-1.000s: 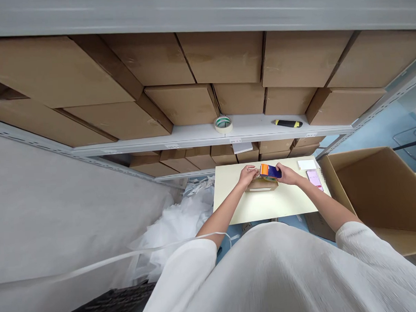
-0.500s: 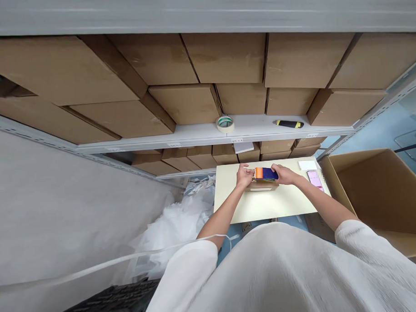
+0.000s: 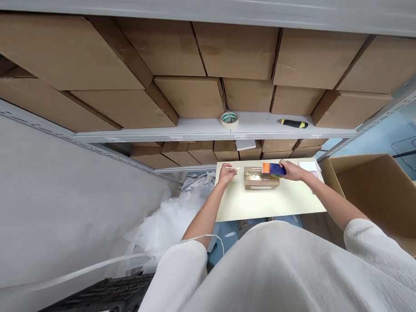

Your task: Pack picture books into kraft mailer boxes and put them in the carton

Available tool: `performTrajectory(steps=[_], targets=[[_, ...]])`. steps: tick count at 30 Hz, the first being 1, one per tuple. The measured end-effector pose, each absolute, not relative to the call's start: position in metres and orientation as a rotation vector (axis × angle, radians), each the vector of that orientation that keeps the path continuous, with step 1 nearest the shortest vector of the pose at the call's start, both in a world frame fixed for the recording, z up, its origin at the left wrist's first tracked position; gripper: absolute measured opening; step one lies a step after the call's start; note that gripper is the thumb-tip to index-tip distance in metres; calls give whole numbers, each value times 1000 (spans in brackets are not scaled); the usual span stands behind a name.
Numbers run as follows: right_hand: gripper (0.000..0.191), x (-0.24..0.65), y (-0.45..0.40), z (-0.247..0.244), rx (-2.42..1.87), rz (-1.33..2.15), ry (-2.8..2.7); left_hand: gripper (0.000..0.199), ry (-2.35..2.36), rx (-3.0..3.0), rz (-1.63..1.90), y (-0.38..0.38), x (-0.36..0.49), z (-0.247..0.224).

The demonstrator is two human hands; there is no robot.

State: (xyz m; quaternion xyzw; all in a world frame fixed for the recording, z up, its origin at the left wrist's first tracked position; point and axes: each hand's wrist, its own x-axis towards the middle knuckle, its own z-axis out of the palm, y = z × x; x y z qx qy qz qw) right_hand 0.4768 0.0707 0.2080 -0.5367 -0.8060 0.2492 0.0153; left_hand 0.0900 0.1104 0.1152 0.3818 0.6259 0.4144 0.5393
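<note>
Beyond both grips, a metal shelf (image 3: 196, 123) is stacked with brown cartons (image 3: 188, 97). On its front strip, a roll of tape (image 3: 229, 120) is placed ahead of the left grip (image 3: 228, 174), slightly to its right, and a black-and-yellow cutter (image 3: 293, 123) is placed ahead of the right grip (image 3: 291, 170). Below that strip, more cartons are lined up, and a white pad (image 3: 246, 145) is seen ahead of the gap between the grips. Just right of the right grip, a white card (image 3: 307, 165) is laid on the counter (image 3: 237, 205), and a phone (image 3: 314, 174) is partly hidden by the right forearm. Farther right, the counter's end is flanked by a large open carton (image 3: 383, 191). Left of the left grip and nearer the body, white wrapping (image 3: 172, 221) is heaped beside the counter.

Between the grips, a small box (image 3: 262, 184) is set on the counter, with shiny tape across its top; its right part is overlapped by a blue-and-orange tape dispenser (image 3: 275, 169). The dispenser is grasped at its right end by the right grip, with the fingers closed around it. The left grip is held apart from the box, its fingers bent toward the thumb; a small shiny bit is seen at the fingertips, but whether it is pinched cannot be told.
</note>
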Motion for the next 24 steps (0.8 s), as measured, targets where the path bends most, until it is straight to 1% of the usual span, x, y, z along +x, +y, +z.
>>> performTrajectory(steps=[8,16,21,24], targets=[[37,462,70,217,-1769,762,-2614,50,1449,918,983,101,88,85],[37,443,76,224,-1731,697,-2782,48,1440,883,1020,92,82,48],[29,429,80,225,-1719,657,-2868,42,1483,811,1063,88,92,27],[29,425,81,225,-1730,643,-2888,40,1508,769,1053,87,104,16]])
